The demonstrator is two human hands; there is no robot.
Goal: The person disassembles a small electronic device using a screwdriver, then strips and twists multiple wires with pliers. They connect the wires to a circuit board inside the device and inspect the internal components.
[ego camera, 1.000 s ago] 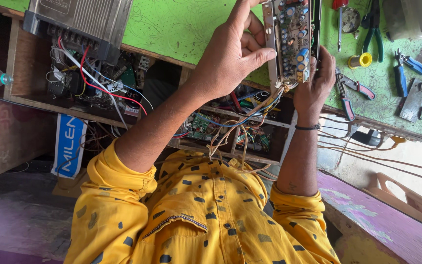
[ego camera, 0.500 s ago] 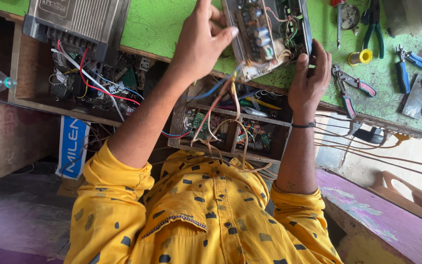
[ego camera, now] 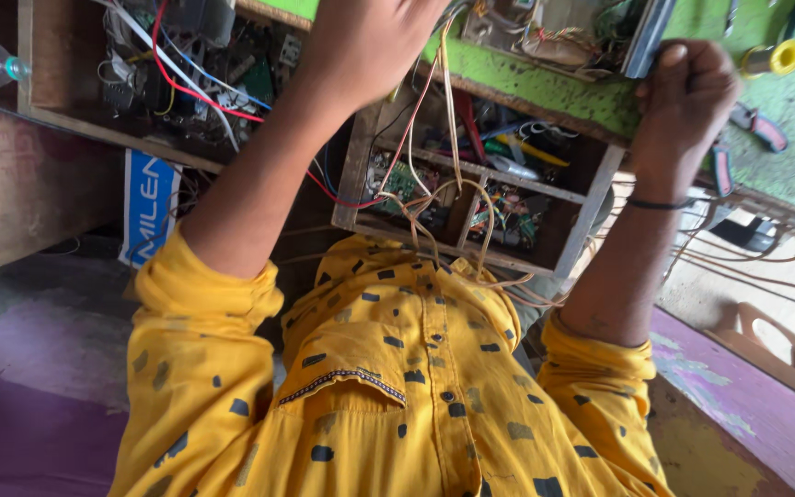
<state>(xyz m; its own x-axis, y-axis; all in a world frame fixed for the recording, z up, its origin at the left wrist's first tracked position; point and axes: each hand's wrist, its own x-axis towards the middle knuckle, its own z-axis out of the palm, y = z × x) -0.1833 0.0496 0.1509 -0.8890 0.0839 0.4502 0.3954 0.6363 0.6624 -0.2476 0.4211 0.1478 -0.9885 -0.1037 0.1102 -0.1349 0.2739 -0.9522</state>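
I am looking down at the left hand (ego camera: 374,41) gripping the near end of an open electronics chassis (ego camera: 563,32) on the green workbench (ego camera: 600,101) — its fingertips are running out of view at the top, so I cannot tell exactly how they are curling. The right hand (ego camera: 683,97) is clenching around the chassis's metal side edge. A bundle of loose wires (ego camera: 448,184) is hanging from the chassis — trailing down over the wooden shelf (ego camera: 471,198) toward the yellow shirt (ego camera: 397,368).
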